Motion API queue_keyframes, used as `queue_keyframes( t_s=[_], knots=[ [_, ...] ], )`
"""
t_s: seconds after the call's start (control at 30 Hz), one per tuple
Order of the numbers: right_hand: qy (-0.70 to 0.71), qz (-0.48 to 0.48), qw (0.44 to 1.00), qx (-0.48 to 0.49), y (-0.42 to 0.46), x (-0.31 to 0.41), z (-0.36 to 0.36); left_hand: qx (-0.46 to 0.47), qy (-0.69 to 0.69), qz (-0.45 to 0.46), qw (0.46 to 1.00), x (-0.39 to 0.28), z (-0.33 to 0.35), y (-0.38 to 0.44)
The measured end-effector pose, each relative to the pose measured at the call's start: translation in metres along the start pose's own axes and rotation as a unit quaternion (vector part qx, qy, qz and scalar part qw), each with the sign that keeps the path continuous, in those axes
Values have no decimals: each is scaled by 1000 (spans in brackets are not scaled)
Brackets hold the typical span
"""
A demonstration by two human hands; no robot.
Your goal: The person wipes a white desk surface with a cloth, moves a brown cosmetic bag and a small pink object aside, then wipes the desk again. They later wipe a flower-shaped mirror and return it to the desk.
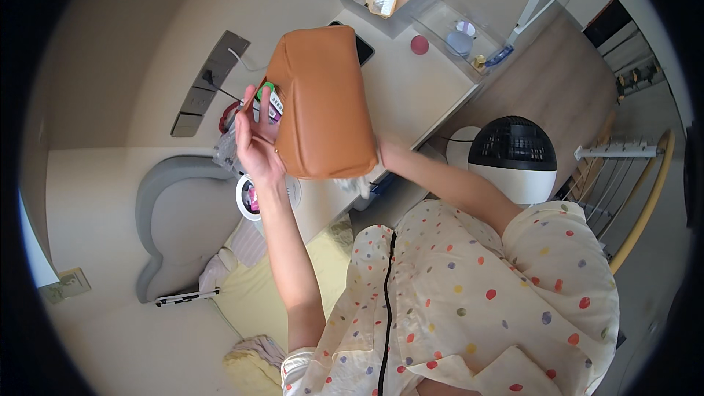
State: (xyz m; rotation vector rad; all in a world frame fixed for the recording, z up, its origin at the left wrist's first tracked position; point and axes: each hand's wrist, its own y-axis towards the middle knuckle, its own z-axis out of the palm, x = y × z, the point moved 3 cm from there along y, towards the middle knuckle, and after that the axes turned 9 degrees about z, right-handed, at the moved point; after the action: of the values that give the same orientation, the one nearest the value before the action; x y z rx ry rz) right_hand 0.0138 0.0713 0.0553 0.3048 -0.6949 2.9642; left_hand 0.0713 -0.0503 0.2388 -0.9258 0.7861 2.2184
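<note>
A tan leather-like bag (330, 104) is held up over the desk, its smooth underside towards the camera. At its left edge my left hand (258, 146) lies against the opening with fingers spread, thumb side at the bag's flap. A green-capped container (270, 98) with a printed label shows in the opening beside those fingers. My right hand (386, 153) is at the bag's lower right edge, its fingers hidden behind the bag. Grey-white fluffy material (355, 185) hangs below the bag. A black phone (364, 50) lies partly hidden behind it.
Cosmetics and a brush stand in a grey box (404, 14) at the desk's back; a clear tray (473, 69) is beside it. A round pink item (419, 45) lies nearby. Wall sockets (212, 74) hold cables. A black-and-white appliance (512, 162) stands right of the desk (412, 99).
</note>
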Motion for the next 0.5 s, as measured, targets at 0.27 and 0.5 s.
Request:
queue_keyframes(
  t_s=[0.27, 0.5],
  knots=[
    [121, 50, 991, 40, -57, 19, -53, -13, 365, 55, 929, 61, -10, -6],
    [-67, -111, 978, -163, -60, 34, -41, 29, 553, 112, 825, 111, -23, -15]
  ],
)
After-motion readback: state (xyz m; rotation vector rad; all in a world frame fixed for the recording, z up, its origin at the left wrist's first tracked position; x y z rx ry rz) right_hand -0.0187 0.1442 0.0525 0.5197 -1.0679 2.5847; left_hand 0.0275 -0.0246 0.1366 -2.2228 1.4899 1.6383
